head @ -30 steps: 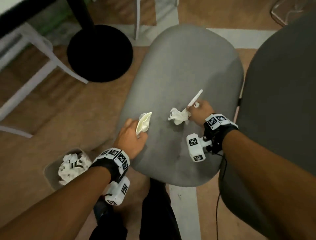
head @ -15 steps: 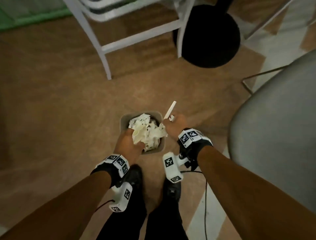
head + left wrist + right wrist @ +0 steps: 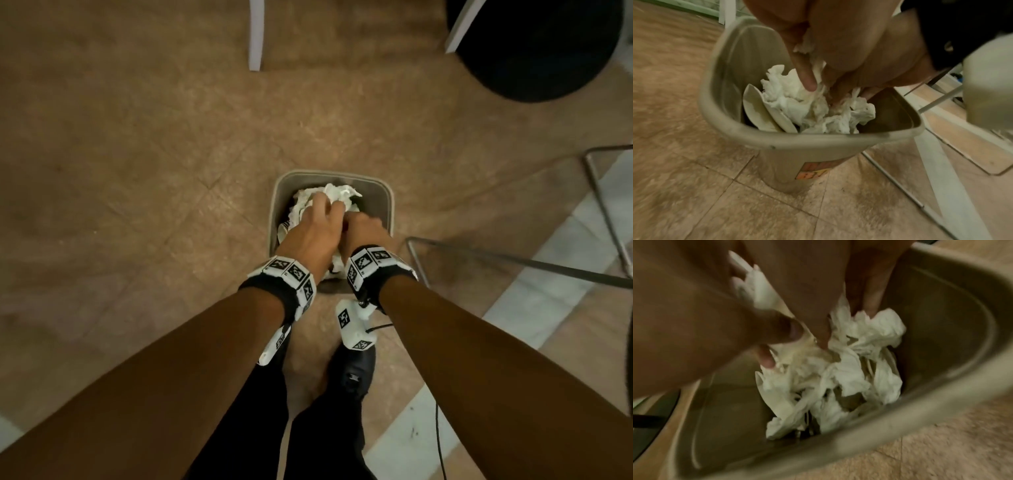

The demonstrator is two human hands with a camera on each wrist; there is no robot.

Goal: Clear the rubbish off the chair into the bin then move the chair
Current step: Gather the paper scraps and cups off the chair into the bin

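Observation:
The beige bin [image 3: 388,202] stands on the floor in front of my feet, heaped with crumpled white tissue [image 3: 337,192]. Both hands are down inside it, side by side. My left hand [image 3: 327,205] curls its fingers round a wad of tissue [image 3: 813,68] and pushes it into the pile. My right hand [image 3: 354,221] is bunched beside it, with tissue [image 3: 760,290] caught between thumb and fingers [image 3: 869,305] that dig into the heap. White plastic pieces [image 3: 758,110] stand against the bin's wall [image 3: 731,68]. Of the chair, only its thin metal leg frame [image 3: 513,263] shows, to the right.
A black round base [image 3: 534,44] lies at the top right. White furniture legs [image 3: 255,34] stand at the top of the head view. Brown tiled floor [image 3: 137,171] spreads to the left of the bin, and a cable [image 3: 440,438] trails by my right foot.
Both hands carried the rubbish from the grey seat to the bin and have now sunk into it. The white stick that stood up from my right hand is out of sight.

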